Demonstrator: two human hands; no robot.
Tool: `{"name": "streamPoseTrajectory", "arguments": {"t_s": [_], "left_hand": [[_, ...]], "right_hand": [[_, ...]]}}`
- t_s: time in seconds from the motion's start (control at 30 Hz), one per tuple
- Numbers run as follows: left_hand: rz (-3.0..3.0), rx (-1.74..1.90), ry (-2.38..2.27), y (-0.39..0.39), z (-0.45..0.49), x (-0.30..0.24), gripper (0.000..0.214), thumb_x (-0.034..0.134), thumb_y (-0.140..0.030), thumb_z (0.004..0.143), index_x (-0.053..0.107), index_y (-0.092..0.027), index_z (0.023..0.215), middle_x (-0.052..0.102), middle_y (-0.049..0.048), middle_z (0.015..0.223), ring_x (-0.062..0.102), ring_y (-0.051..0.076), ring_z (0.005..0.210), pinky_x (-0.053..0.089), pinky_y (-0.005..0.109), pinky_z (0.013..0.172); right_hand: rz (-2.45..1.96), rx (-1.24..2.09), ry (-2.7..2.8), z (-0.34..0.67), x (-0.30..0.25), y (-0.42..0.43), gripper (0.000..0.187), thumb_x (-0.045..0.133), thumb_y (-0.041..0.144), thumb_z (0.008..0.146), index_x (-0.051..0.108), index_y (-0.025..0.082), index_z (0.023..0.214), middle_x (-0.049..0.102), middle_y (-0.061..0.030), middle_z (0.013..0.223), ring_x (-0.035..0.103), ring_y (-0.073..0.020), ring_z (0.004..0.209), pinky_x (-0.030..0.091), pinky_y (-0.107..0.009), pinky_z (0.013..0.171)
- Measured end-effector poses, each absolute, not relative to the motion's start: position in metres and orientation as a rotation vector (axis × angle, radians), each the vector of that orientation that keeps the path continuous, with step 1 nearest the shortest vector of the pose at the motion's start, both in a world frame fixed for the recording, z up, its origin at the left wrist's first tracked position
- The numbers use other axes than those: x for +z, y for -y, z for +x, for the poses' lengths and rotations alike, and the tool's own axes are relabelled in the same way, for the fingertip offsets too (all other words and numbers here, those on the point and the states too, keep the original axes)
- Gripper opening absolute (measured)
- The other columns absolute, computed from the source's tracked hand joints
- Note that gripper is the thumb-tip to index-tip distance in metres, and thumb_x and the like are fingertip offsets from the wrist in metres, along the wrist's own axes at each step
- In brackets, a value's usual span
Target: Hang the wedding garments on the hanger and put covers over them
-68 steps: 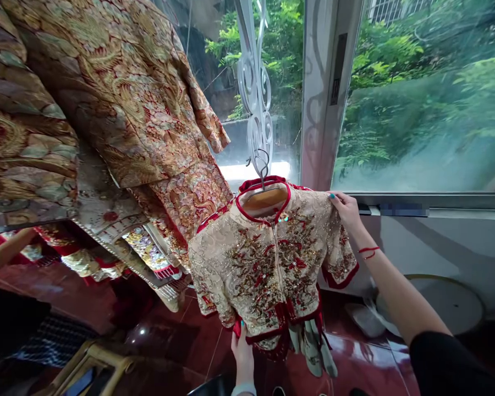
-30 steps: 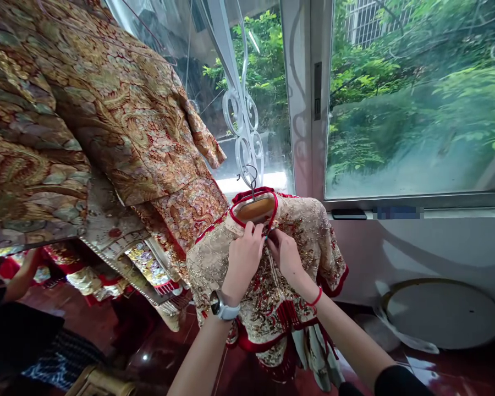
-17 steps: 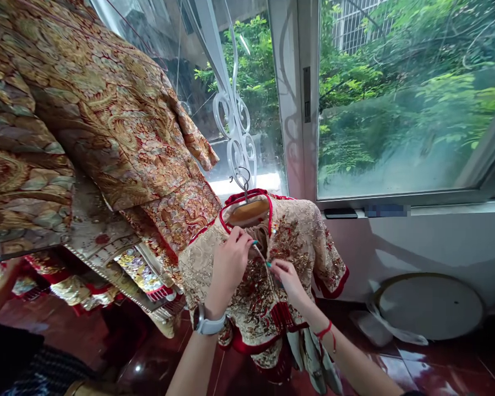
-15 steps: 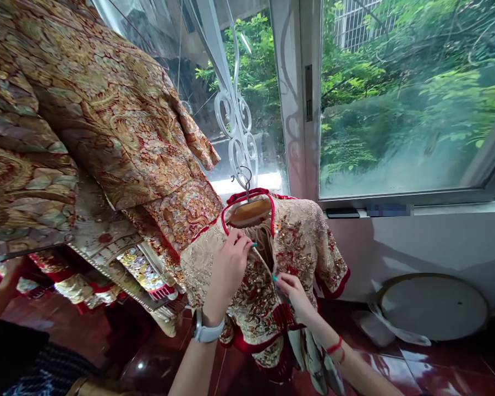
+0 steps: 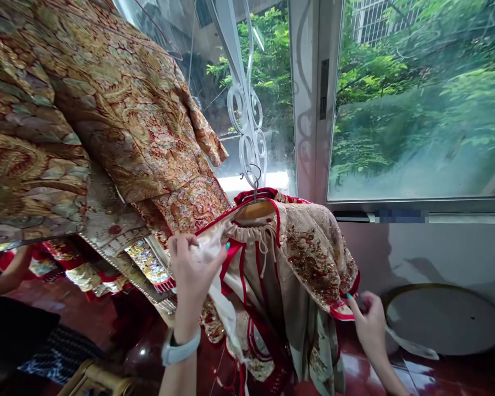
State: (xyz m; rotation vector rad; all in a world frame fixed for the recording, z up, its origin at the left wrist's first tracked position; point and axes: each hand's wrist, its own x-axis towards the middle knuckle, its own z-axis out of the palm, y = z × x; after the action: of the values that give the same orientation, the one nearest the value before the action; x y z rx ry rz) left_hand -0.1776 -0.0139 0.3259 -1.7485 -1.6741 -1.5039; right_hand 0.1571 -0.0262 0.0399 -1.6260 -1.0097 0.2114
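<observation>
As a beaded jacket point(image 5: 317, 258) hangs open, left hand's point(image 5: 192, 275) fingers clamped on its edge, right hand's point(image 5: 369, 322) fingers clamped on hem

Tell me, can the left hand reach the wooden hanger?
Probably yes. The left hand is gripping the open front of the beaded jacket, close to the wooden hanger, and only that loose fabric seems to lie between them.

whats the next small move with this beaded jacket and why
I'd probably ease the front edge off the wooden hanger at the shoulder. The beaded jacket hangs open on it, its pale lining showing. The left hand already grips the front edge near the collar, and the right hand pinches the red-trimmed hem on the far side, so both sides seem held.
</observation>
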Motion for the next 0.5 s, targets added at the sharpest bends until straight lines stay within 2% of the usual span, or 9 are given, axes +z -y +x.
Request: {"name": "streamPoseTrajectory", "arguments": {"t_s": [0.03,0.1,0.17,0.2,0.27,0.37,0.43,0.5], "left_hand": [[-1.660,-1.484,1.670,0.014,-0.168,0.314,0.048,0.077,-0.035,0.067,0.048,-0.019,0.102,0.048,0.0071,0.107,0.049,0.025,0.106,0.047,0.042,0.095],[-1.514,-1.461,1.706,0.017,-0.150,0.284,0.069,0.075,-0.028,0.069,0.040,-0.016,0.127,0.041,0.0164,0.129,0.038,0.032,0.128,0.039,0.052,0.106],[-1.412,-1.421,1.782,0.022,-0.142,0.253,0.071,0.067,-0.024,0.077,0.033,-0.017,0.138,0.037,0.0202,0.141,0.030,0.035,0.137,0.030,0.060,0.112],[-1.393,-1.400,1.804,0.025,-0.143,0.241,0.063,0.061,-0.022,0.080,0.036,-0.019,0.138,0.040,0.0199,0.142,0.031,0.036,0.138,0.028,0.062,0.112],[-1.416,-1.395,1.797,0.029,-0.157,0.229,0.047,0.050,-0.016,0.084,0.049,-0.023,0.130,0.048,0.0172,0.139,0.040,0.035,0.134,0.032,0.061,0.110],[-1.444,-1.457,1.779,0.025,-0.193,0.244,0.038,0.044,-0.013,0.083,0.059,-0.022,0.117,0.061,0.0139,0.124,0.057,0.030,0.118,0.045,0.048,0.101],[-1.389,-1.440,1.837,0.013,-0.218,0.272,0.033,0.045,-0.017,0.082,0.062,-0.020,0.110,0.068,0.0127,0.109,0.064,0.030,0.102,0.049,0.045,0.093],[-1.385,-1.386,1.899,-0.006,-0.242,0.302,0.032,0.043,-0.018,0.079,0.064,-0.018,0.104,0.070,0.0117,0.097,0.065,0.029,0.091,0.050,0.045,0.088]], "right_hand": [[-1.538,0.080,1.092,0.145,0.070,0.013,0.050,0.057,0.063,0.077,0.056,0.023,0.108,0.061,-0.0155,0.104,0.059,-0.0374,0.099,0.048,-0.061,0.087],[-1.375,-0.069,1.362,0.111,0.121,-0.014,0.076,0.067,0.062,0.073,0.045,0.019,0.132,0.045,-0.0213,0.139,0.039,-0.0416,0.131,0.034,-0.067,0.104],[-1.349,-0.152,1.449,0.082,0.152,-0.037,0.067,0.064,0.052,0.081,0.043,0.022,0.138,0.030,-0.0195,0.153,0.020,-0.0434,0.143,0.021,-0.074,0.106],[-1.347,-0.162,1.462,0.074,0.160,-0.047,0.056,0.059,0.046,0.087,0.046,0.024,0.137,0.028,-0.0174,0.155,0.017,-0.0426,0.144,0.019,-0.075,0.106],[-1.319,-0.152,1.444,0.074,0.167,-0.061,0.035,0.048,0.035,0.094,0.058,0.026,0.126,0.039,-0.0136,0.150,0.026,-0.0384,0.142,0.020,-0.073,0.108],[-1.222,-0.114,1.368,0.105,0.175,-0.070,0.027,0.040,0.031,0.096,0.066,0.023,0.098,0.064,-0.0104,0.125,0.055,-0.0300,0.119,0.029,-0.063,0.109],[-1.221,-0.091,1.272,0.130,0.191,-0.074,0.028,0.039,0.033,0.096,0.065,0.022,0.095,0.071,-0.0100,0.107,0.064,-0.0263,0.096,0.042,-0.053,0.100],[-1.274,-0.092,1.198,0.149,0.215,-0.087,0.029,0.039,0.035,0.095,0.064,0.021,0.098,0.071,-0.0100,0.093,0.064,-0.0246,0.078,0.049,-0.042,0.083]]}}
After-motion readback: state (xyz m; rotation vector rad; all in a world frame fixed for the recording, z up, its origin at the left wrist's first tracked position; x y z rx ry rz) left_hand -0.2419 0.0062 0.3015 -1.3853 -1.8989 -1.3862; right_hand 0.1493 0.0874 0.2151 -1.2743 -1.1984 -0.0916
